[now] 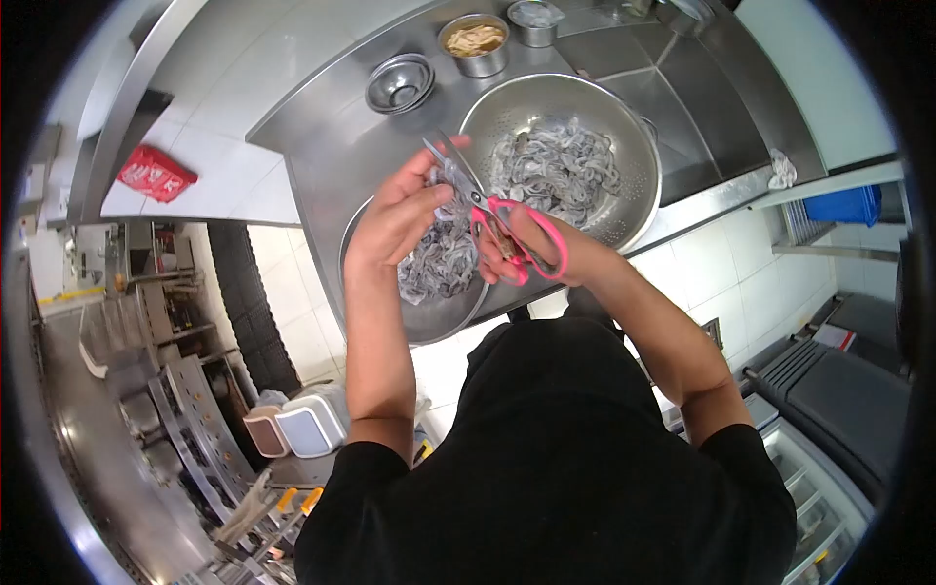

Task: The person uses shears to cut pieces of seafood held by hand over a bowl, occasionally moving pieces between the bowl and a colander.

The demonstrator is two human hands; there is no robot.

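Observation:
My left hand (405, 214) is closed on a greyish raw shrimp (450, 182), held above the left basin and partly hidden by the fingers. In my right hand (534, 244) are scissors (560, 252) with pink handles; their blades are spread and point up and left, beside the left fingers. Below the left hand, a metal basin (475, 314) holds a pile of grey shrimp (436, 263). A large perforated colander (642, 200), just beyond the right hand, contains more grey, glossy pieces (556, 168) like the ones in the basin.
Stacked metal bowls (401, 86), a pot with pale yellowish food (475, 44) and a smaller metal container (534, 21) stand at the counter's back. A crumpled white cloth (782, 170) lies at the right edge. A red packet (156, 174) is farther left.

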